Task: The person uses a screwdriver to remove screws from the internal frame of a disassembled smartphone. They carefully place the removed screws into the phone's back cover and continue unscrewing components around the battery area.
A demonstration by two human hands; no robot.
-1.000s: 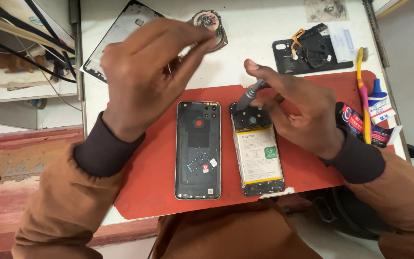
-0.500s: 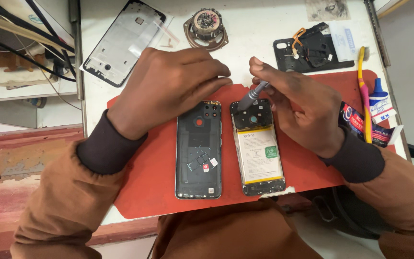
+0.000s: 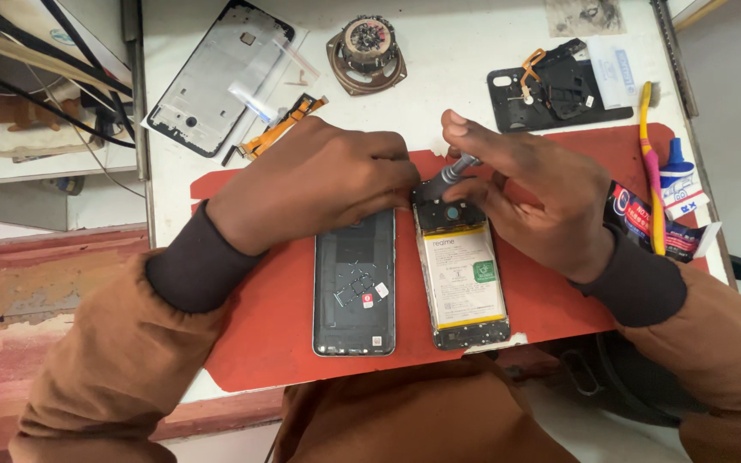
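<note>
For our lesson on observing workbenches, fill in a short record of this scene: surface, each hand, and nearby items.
Surface: red mat on a white table
Left hand: rests on top of the detached back cover
Right hand: holds a screwdriver to the opened phone
Nearby: loudspeaker, phone frame, yellow toothbrush, glue tube

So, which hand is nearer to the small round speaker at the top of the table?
Left. The left hand lies just below the speaker, slightly to its left. The right hand, holding the screwdriver, is farther, below and to its right.
</note>
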